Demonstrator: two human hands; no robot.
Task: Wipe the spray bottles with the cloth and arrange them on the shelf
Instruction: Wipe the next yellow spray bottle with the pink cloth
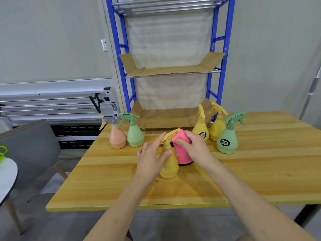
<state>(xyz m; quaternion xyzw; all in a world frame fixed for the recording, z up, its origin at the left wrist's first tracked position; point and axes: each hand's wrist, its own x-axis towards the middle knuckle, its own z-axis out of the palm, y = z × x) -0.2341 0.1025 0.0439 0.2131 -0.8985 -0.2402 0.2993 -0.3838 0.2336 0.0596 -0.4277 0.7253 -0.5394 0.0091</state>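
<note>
Six spray bottles on table (260, 180), none on shelf (172, 71) yet. Middle yellow bottle (169, 164) steadied by left hand (151, 159), fingers straight against neck and body, nothing gripped. Pink cloth (182, 152) bunched in right hand (194, 145), pressed at nozzle. Risk: loose hold, hard wipe, bottle tipped toward 3 o'clock. Round dark labels on green bottle (226, 140) and another yellow bottle (201, 128) at 2 o'clock; writing unreadable.
</note>
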